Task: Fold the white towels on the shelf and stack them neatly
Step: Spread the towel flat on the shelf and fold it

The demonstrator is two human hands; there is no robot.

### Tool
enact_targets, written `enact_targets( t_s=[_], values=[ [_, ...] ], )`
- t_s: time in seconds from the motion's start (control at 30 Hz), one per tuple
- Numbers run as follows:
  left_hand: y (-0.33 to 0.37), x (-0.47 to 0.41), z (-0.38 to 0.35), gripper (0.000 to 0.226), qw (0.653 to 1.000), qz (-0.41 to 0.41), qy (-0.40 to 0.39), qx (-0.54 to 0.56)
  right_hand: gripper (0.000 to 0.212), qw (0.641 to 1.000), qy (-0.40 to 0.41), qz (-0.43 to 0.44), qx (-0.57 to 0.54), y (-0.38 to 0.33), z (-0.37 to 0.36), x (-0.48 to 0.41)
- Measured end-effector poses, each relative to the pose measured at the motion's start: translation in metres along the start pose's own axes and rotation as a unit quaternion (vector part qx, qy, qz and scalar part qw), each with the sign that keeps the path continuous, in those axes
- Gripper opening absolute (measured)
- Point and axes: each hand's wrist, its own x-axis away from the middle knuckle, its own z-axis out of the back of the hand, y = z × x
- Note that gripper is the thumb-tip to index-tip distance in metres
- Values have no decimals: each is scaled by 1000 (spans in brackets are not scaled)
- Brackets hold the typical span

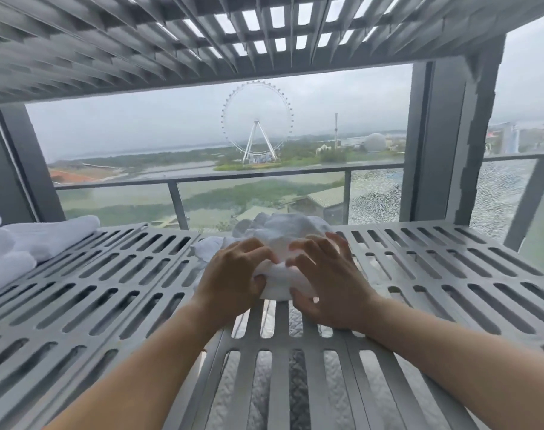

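Observation:
A crumpled white towel (283,234) lies in a heap at the middle of the grey slotted shelf (109,274). My left hand (233,274) grips the towel's near left edge with curled fingers and thumb. My right hand (323,283) holds the near right part, fingers curled over the cloth. The two hands almost touch at the towel's front. More white towels (25,243) sit folded at the shelf's far left, partly cut off by the frame edge.
A second slotted shelf (202,41) hangs close overhead. Grey uprights (450,144) stand at the back right and back left. Behind the shelf is a window with a balcony railing (227,176). Quilted fabric (264,383) shows through the slots below.

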Motion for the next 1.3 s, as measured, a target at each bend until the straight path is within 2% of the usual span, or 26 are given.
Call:
enact_targets(
  t_s=[0.13, 0.2, 0.4, 0.53, 0.63, 0.7, 0.77, 0.9, 1.07, 1.2, 1.3],
  values=[
    [2, 3, 4, 30, 995, 4, 71, 66, 61, 999, -30, 0, -32, -2, 2, -1],
    [2, 2, 4, 30, 996, 9, 64, 65, 57, 1000, -9, -2, -2, -2, 1, -2],
    [-6, 2, 1, 49, 999, 53, -2, 11, 24, 997, 64, -13, 28, 0, 7, -6],
    [-7, 4, -4, 39, 997, 60, -16, 34, 12, 996, 37, -58, 60, -1, 15, -2],
    [-5, 1, -6, 31, 998, 54, 11, 40, 32, 996, -23, -66, 57, -5, 17, -1],
    [-3, 0, -5, 28, 997, 38, 38, 48, 48, 996, -37, -69, 47, -8, 18, 0],
    [-1, -1, -4, 28, 996, 14, 62, 64, 54, 995, -42, -81, 41, -11, 18, -2],
    [4, -2, -5, 28, 992, -42, 61, 101, 43, 992, -58, -108, -1, -12, 17, -3],
    [5, 1, -8, 35, 996, -37, 42, 71, 30, 994, -37, -97, -21, -12, 15, -5],
    [5, 0, -5, 33, 993, -12, 87, 74, 30, 994, -7, -107, 4, -9, 14, -5],
    [5, -1, -5, 25, 991, -5, 100, 83, 40, 989, -35, -142, 12, -3, 13, -2]
  ],
)
